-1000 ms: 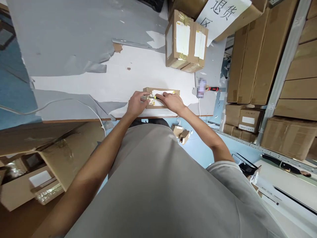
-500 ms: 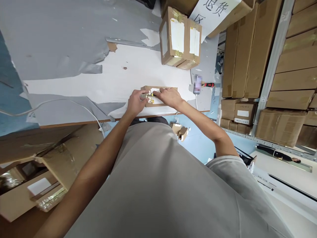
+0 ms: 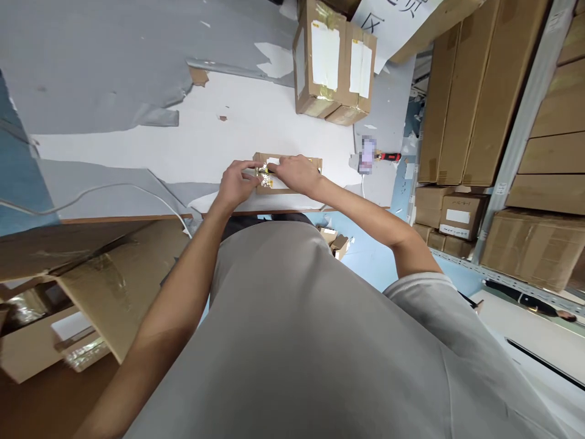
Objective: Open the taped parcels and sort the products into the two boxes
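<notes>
A small cardboard box lies on the table near its front edge, with a white label and shiny clear tape on its top. My left hand is at the box's left end, thumb and forefinger apart, the fingertips at the taped part. Over the top of the box, my right hand has its fingers curled down, hiding much of the label. A small dark thing shows at the right fingertips; its kind is too small to tell.
Two taped cartons with white labels stand at the back. Beside them lie a phone on a cable and a red-and-black handle. Shelves of cartons rise at right. A large open carton sits at lower left.
My right hand has shifted slightly left along the box toward its taped end. My left thumb and forefinger have spread apart. The whole view has shifted a little.
</notes>
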The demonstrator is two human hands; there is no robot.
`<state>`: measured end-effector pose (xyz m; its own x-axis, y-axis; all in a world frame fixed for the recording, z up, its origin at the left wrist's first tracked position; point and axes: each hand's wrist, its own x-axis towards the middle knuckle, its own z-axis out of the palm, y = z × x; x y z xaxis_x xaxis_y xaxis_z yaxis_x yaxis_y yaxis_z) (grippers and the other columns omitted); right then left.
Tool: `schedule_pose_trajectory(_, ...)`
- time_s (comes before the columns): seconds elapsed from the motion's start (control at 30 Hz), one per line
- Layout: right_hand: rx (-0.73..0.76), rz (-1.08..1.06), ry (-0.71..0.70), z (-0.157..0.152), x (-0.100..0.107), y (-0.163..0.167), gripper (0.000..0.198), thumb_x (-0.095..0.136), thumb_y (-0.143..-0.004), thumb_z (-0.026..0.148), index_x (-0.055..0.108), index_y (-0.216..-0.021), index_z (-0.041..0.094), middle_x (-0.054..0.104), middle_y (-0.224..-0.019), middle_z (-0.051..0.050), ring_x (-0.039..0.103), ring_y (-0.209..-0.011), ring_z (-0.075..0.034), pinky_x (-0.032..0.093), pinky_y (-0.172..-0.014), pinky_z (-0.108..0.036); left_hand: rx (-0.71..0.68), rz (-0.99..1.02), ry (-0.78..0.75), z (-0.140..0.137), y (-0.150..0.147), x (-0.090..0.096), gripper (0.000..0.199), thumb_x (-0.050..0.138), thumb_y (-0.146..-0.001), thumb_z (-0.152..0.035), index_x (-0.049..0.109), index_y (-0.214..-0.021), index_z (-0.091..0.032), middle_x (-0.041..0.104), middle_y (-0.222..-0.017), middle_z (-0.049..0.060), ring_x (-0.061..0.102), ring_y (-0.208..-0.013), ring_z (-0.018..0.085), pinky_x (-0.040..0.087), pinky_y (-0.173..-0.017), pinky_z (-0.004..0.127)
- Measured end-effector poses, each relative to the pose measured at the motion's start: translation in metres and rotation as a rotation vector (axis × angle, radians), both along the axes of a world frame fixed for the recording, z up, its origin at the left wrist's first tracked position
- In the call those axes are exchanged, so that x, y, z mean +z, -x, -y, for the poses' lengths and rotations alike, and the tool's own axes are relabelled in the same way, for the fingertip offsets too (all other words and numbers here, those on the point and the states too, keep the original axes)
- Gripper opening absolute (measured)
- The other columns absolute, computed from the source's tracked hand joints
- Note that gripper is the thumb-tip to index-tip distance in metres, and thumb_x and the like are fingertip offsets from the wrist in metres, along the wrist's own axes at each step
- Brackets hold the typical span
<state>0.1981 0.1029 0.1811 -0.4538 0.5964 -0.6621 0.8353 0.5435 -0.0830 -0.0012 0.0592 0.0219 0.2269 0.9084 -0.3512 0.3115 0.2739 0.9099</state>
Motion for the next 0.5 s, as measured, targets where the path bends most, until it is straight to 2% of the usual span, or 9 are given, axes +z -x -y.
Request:
schedule_pose_trajectory(0.13,0.025,-0.062,-0.014,0.002,-0.014,0.008,0.04,0.046,-0.123,0.021,0.076,-0.146,0.008,0.086,-0.13,-0.024,0.08,-0.13,-0.036,0.062,-0.107,-0.047,0.027,-0.011,0.015,0.001,0.002,0.005,0.056,0.09,-0.091,-0.066,0.088,-0.129,-0.024,0.079,-0.147,0.015,0.08,-0.091,0.023,0.072,-0.099,0.043)
schedule_pose_trajectory(0.27,0.019,-0.043,0.007,0.007,-0.01,-0.006,0.038,0.047,-0.116,0.006,0.08,-0.135,0.007,0.087,-0.13,-0.025,0.081,-0.13,-0.036,0.061,-0.106,-0.046,0.052,-0.079,0.043,0.003,0.0,0.016,0.056,0.088,-0.092,-0.06,0.086,-0.132,-0.021,0.078,-0.148,0.016,0.08,-0.094,0.024,0.072,-0.097,0.044)
schedule_pose_trajectory(0.33,0.006,0.002,0.022,0.011,-0.003,-0.031,0.039,0.049,-0.113,0.001,0.082,-0.134,0.008,0.087,-0.132,-0.024,0.082,-0.128,-0.036,0.061,-0.104,-0.046,0.059,-0.116,0.061,0.005,-0.002,0.022,0.052,0.087,-0.091,-0.054,0.086,-0.132,-0.022,0.08,-0.147,0.016,0.081,-0.098,0.026,0.072,-0.095,0.043)
schedule_pose_trajectory(0.5,-0.105,0.141,0.055,0.023,0.016,-0.118,0.041,0.052,-0.109,-0.001,0.084,-0.132,0.01,0.087,-0.125,-0.026,0.084,-0.122,-0.039,0.06,-0.099,-0.048,0.091,-0.175,0.086,0.009,-0.008,0.032,0.048,0.083,-0.087,-0.049,0.086,-0.129,-0.026,0.083,-0.143,0.013,0.081,-0.101,0.027,0.072,-0.092,0.041)
